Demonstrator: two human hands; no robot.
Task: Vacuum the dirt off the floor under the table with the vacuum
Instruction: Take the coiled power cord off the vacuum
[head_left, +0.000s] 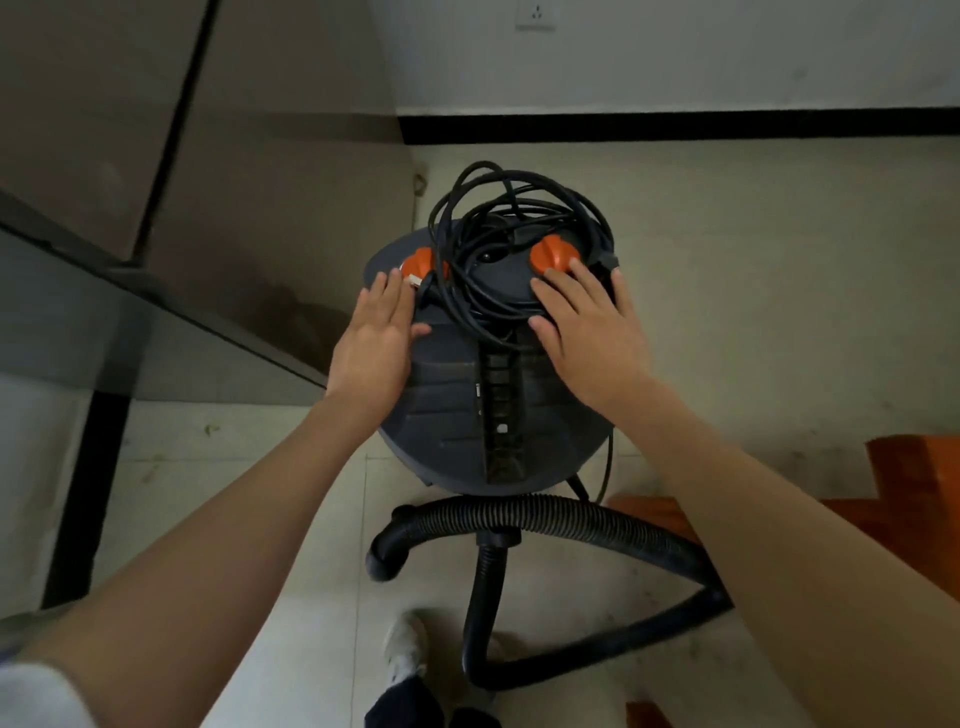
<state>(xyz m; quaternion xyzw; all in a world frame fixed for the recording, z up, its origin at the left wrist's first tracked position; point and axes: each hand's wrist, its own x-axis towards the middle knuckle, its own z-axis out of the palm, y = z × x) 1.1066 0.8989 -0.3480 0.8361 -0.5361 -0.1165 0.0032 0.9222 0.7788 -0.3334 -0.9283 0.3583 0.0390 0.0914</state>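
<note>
A dark canister vacuum (457, 405) stands on the tiled floor in front of me. Two orange knobs sit on its lid, and a tangled black power cord (514, 218) is piled between them. My left hand (374, 343) lies flat on the lid's left side, fingertips near the left orange knob (423, 262). My right hand (587, 332) lies flat on the lid's right side, fingers touching the right orange knob (553, 254). A black ribbed hose (545, 519) curves across the floor in front of the canister.
A glass-topped table (156, 291) with a dark leg (88, 493) stands at the left. A white wall with a socket (535, 13) and a black baseboard is behind the vacuum. Orange wood pieces (914, 467) lie at the right. My shoe (405, 649) is near the hose.
</note>
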